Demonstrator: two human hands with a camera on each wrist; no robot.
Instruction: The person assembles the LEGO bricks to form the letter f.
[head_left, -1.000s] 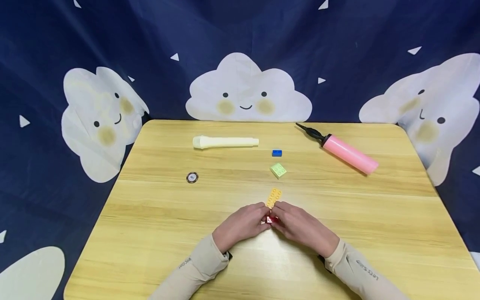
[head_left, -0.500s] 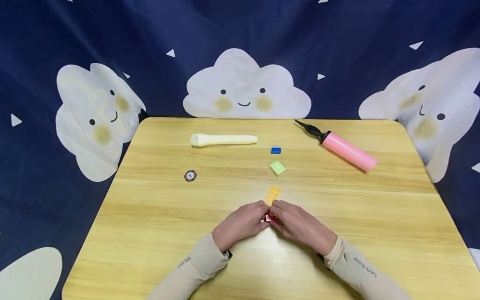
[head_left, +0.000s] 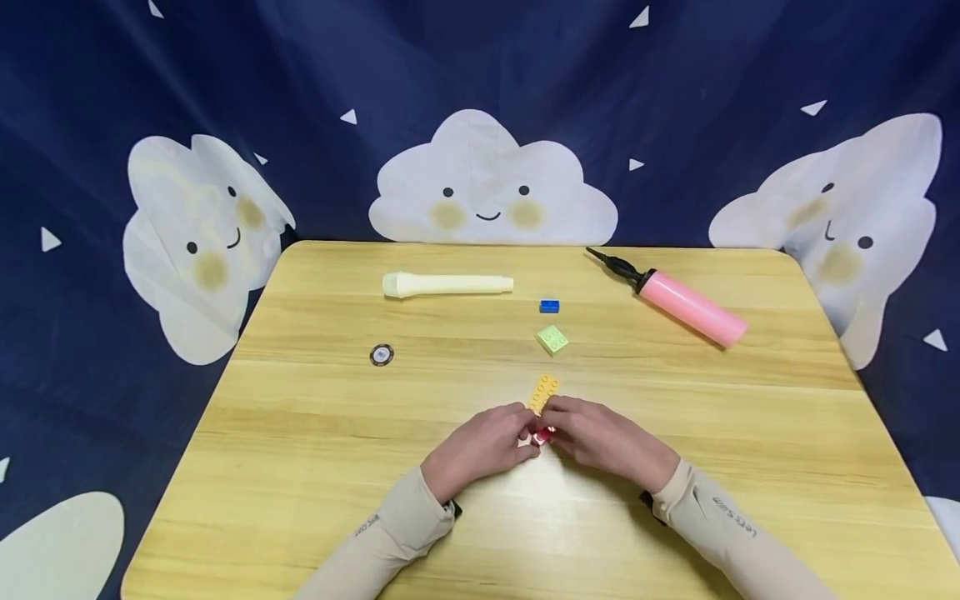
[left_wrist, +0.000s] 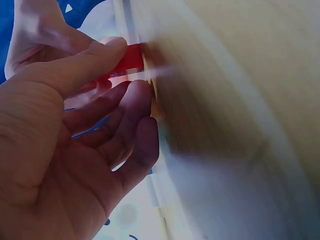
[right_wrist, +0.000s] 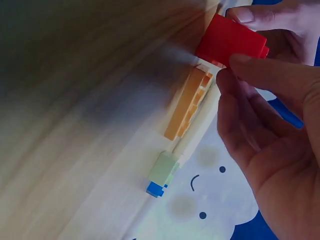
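Observation:
At the near middle of the table, both hands meet around a red toy building brick (head_left: 542,437). My left hand (head_left: 480,450) pinches it from the left; the left wrist view shows the thumb pressed on the red side. From the right, my right hand (head_left: 611,442) holds the brick between thumb and fingers. Fingers cover part of it in the head view, but its broad side shows in the right wrist view. Just beyond the fingertips lies a long yellow-orange studded brick (head_left: 545,387). A pale green brick (head_left: 552,340) and a small blue brick (head_left: 550,306) lie farther back.
A round dark-rimmed chip (head_left: 382,355) lies at left on the wooden table (head_left: 300,467). Behind it is a cream toy microphone (head_left: 450,285). A pink hand pump (head_left: 690,308) with a black nozzle lies back right. A dark blue cloud-print curtain (head_left: 675,75) hangs behind.
The red brick has turned a little between the fingers. My right hand's fingers have shifted slightly on it. The head view moved slightly; the other objects stayed in place.

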